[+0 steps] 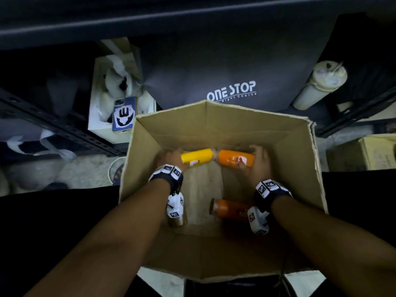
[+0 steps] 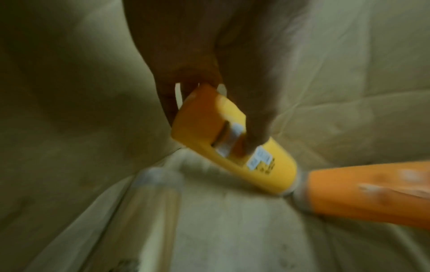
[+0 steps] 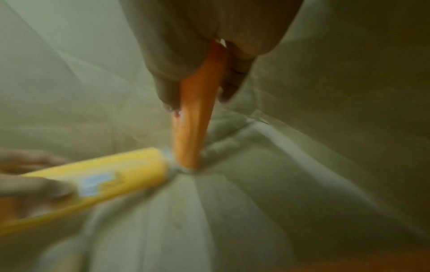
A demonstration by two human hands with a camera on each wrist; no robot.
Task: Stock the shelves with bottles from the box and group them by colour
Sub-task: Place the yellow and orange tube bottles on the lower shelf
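A: Both hands are down in the open brown cardboard box (image 1: 300,146). The left hand (image 1: 171,157) has its fingers (image 2: 253,117) wrapped round a yellow plastic bottle (image 1: 197,157); the right hand (image 1: 260,161) grasps an orange plastic bottle (image 1: 235,160).

B: Risks?

A: The two bottles meet end to end, touching. Lifted together, I'd judge they could knock each other or catch the box wall and slip.

B: Anything unclear?

A: A second orange bottle (image 1: 230,209) lies near the right wrist, partly covered. Something sits under the left wrist, too hidden to name. Both wrist views are blurred, the labels unreadable, and the shelves are dark.
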